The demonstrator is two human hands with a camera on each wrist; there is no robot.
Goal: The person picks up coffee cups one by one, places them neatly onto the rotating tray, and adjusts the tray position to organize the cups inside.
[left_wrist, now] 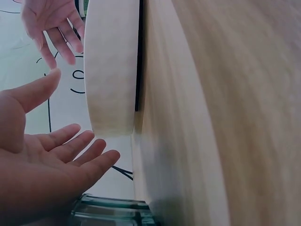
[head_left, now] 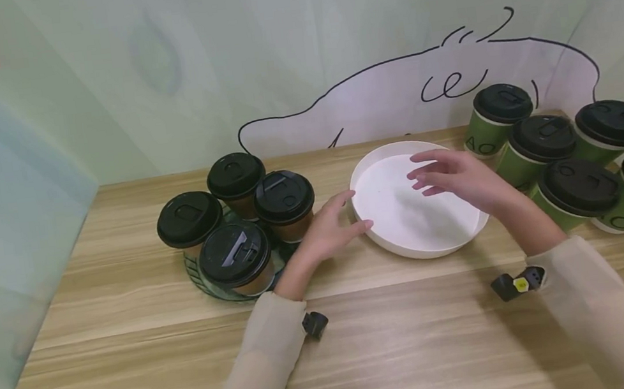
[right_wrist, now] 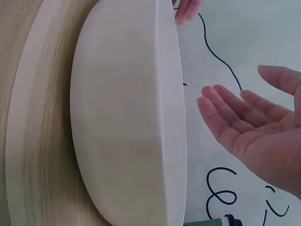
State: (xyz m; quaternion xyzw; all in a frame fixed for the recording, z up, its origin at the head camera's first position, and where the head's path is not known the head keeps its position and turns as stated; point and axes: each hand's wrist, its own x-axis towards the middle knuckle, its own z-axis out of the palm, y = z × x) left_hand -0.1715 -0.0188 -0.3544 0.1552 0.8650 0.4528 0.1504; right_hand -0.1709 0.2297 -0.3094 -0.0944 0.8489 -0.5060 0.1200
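A round white tray (head_left: 386,212) with a low rim lies on the wooden table. Beside its left rim is my left hand (head_left: 325,233), thumb and fingers spread apart; whether a fingertip touches the rim I cannot tell. My right hand (head_left: 463,178) hovers above the tray's right part with loosely bent fingers and nothing in them. In the left wrist view the left hand (left_wrist: 51,155) is palm up to the camera beside the tray's side wall (left_wrist: 110,70). The right wrist view has the right hand (right_wrist: 258,122) apart from the tray (right_wrist: 117,108).
Left of the left hand, several brown paper cups with black lids (head_left: 236,254) stand on a ribbed green glass-like tray (head_left: 197,278). Several green cups with black lids (head_left: 577,187) are grouped at the right, close to the right forearm. A printed backdrop (head_left: 285,56) rises behind the table (head_left: 398,339).
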